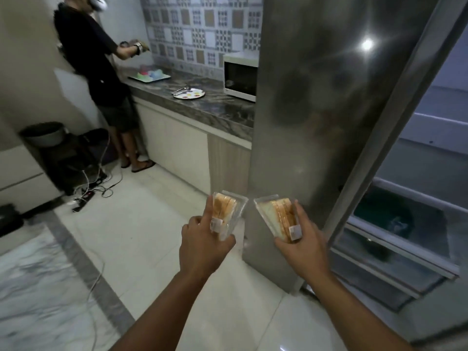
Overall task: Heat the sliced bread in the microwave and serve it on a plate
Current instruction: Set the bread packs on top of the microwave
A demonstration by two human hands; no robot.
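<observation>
My left hand (202, 239) grips a clear plastic pack of sliced bread (226, 214), held up in front of me. My right hand (302, 239) grips a second triangular pack of sliced bread (276, 214) beside it. Both packs are wrapped and carry small white labels. The white microwave (240, 78) stands with its door closed on the dark stone counter (215, 107), partly hidden by the fridge. A white plate with coloured dots (189, 93) lies on the counter left of the microwave, with tongs resting on it.
The steel fridge (329, 110) rises right in front of me, its door (395, 122) open to the right, showing shelves. Another person in black (98, 72) stands at the counter's far end by a tray. Cables and a power strip (86, 196) lie on the floor.
</observation>
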